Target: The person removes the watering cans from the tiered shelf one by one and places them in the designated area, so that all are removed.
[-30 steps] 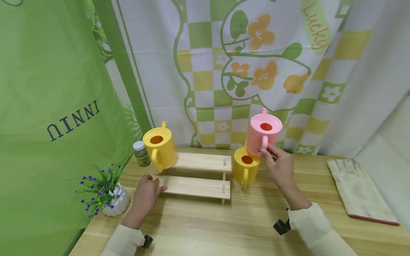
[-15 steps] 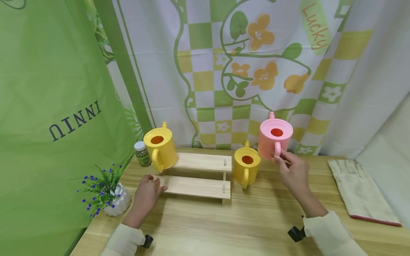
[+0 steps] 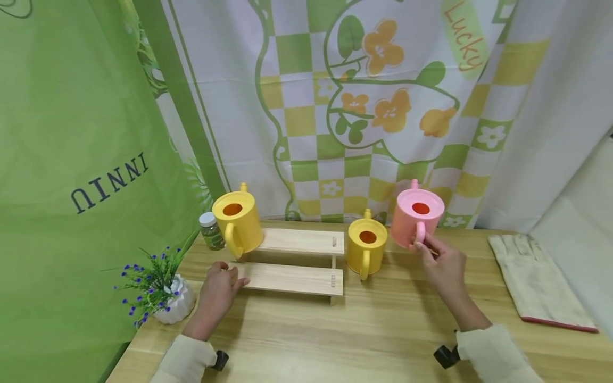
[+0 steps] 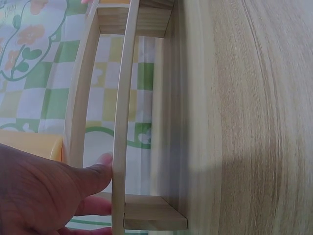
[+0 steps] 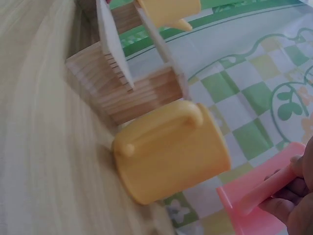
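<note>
**Three watering cans, one of them held in the right hand**

Three small watering cans are on or above the wooden table (image 3: 364,330). The right hand (image 3: 442,266) holds the pink watering can (image 3: 415,215) by its handle, with the fingers curled around it. The can is upright and near the back edge of the table, to the right of the middle. Whether its bottom touches the wood or is a little above it, I cannot tell. In the right wrist view the fingers (image 5: 293,196) are closed around the pink handle.

Just beside the pink can, on its left, a yellow watering can (image 3: 366,246) stands on the table with its handle turned to the front edge. It is close to the right end of a two-step wooden rack (image 3: 297,260), which stands at the back, left of the middle. A second yellow watering can (image 3: 237,221) stands on the upper step, at its left end.

The left hand (image 3: 216,292) rests at the left end of the lower step, with relaxed, nearly straight fingers touching the board. It grips nothing. The left wrist view shows the thumb (image 4: 95,176) against the edge of the board.

A small jar with a white lid (image 3: 210,230) stands near the back left corner. A white pot with blue flowers (image 3: 160,295) is at the left edge. A pale glove (image 3: 538,284) lies flat near the right edge.
</note>
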Action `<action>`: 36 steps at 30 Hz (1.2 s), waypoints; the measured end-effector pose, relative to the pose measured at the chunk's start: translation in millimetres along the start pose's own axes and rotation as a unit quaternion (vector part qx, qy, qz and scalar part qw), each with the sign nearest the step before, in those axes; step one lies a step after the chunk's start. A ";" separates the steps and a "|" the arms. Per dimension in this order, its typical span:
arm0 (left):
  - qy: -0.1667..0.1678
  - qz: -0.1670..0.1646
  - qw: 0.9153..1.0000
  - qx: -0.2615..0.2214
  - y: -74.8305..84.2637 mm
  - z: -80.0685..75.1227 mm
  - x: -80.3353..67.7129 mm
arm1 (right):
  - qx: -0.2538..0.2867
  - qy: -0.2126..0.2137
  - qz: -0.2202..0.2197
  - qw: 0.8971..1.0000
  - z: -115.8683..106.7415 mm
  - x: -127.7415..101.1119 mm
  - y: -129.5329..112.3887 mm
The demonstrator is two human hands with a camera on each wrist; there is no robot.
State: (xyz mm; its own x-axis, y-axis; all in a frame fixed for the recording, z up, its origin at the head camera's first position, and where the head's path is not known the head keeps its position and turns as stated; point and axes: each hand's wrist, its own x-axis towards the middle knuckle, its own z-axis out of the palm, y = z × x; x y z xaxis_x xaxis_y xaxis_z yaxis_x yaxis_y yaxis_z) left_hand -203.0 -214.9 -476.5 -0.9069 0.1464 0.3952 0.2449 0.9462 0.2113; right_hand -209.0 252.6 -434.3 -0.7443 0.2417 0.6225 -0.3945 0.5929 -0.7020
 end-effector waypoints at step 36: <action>0.011 0.018 1.000 0.018 5.1 -4.5 -0.7 | -0.025 -0.060 0.119 0.991 22.8 -51.4 47.0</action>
State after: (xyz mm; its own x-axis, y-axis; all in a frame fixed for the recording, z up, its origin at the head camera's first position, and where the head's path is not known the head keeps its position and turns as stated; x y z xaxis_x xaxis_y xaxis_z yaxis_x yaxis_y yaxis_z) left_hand -199.7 -211.5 -471.7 -0.8898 0.1750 0.4215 0.2647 0.9502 0.1643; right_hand -201.5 250.6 -507.2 -0.8733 0.2879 0.3931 -0.1752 0.5674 -0.8046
